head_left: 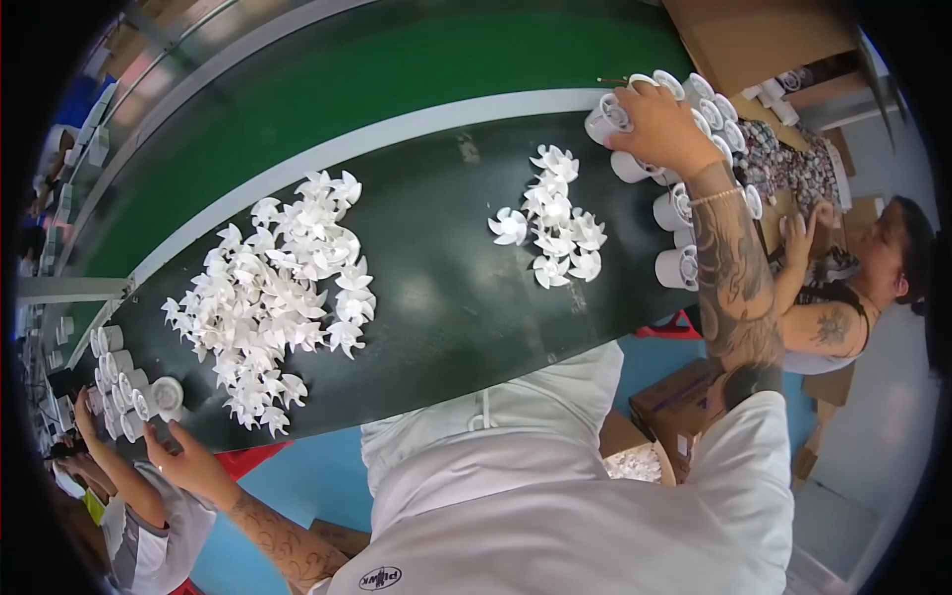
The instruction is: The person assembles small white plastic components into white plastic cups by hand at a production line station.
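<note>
At the far right end of the dark work surface, my right hand (662,127) grips a white cup-shaped plastic housing (601,121) by its rim, the cup lying on its side. More white housings (677,268) stand in a cluster under and around that wrist. At the left end, my left hand (188,464) has its thumb and fingers apart, just below a white round housing (169,395) whose face is turned up. Between the hands lie a large heap of white fan impellers (268,288) and a smaller group of impellers (550,213).
A green conveyor belt (446,69) runs behind a pale metal rail (416,119). Stacked white housings (117,382) stand at the left, beside a co-worker's hand (83,415). Another person (843,312) works at the right near a cardboard box (759,40). Below sits an open carton (635,461).
</note>
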Motion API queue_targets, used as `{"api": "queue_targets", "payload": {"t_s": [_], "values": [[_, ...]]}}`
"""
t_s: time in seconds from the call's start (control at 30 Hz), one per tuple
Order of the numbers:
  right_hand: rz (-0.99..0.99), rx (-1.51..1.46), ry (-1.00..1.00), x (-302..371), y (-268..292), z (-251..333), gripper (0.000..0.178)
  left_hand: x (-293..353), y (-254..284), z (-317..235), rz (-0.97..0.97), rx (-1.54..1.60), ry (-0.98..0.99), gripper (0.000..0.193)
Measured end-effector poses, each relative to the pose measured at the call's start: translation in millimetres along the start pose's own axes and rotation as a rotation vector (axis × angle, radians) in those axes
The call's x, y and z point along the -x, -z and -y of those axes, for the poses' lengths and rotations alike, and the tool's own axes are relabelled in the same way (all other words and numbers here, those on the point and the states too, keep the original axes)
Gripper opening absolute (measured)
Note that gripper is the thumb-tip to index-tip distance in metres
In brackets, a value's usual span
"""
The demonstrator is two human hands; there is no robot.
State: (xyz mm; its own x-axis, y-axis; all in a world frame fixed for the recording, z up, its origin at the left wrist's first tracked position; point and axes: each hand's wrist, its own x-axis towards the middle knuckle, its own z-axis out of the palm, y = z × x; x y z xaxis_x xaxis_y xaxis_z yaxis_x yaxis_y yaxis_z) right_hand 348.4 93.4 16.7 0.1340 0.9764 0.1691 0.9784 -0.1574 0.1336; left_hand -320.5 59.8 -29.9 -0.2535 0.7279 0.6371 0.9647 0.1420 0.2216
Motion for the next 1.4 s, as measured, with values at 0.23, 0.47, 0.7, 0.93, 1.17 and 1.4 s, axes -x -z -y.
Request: {"api": "queue_targets", "payload": {"t_s": [0.23, 0.47, 0.7, 0.93, 1.17, 1.4], "values": [[-0.117, -0.204, 0.108, 37, 53, 58, 0.059, 20, 21, -69, -0.056, 0.342, -0.079, 0.022], [0.514, -0.379, 0.138, 153, 82, 154, 0.065, -27, -25, -266, 0.455, 0.510, -0.809, 0.031], [0.478, -0.744, -0.011, 165, 61, 151, 0.057, -44, -113, -303, 0.447, 0.199, -1.160, 0.023], [0.757, -1.304, -0.425, 168, 36, 146, 0.037, -37, -23, -267, 0.077, 0.671, -0.630, 0.019], [0.900, -1.378, -0.458, 162, 35, 152, 0.038, -20, -3, -10, 0.103, 0.176, -0.246, 0.012], [0.881, -1.352, -0.379, 170, 26, 146, 0.040, -33, -51, -1, 0.202, 0.048, -0.383, 0.015]]}}
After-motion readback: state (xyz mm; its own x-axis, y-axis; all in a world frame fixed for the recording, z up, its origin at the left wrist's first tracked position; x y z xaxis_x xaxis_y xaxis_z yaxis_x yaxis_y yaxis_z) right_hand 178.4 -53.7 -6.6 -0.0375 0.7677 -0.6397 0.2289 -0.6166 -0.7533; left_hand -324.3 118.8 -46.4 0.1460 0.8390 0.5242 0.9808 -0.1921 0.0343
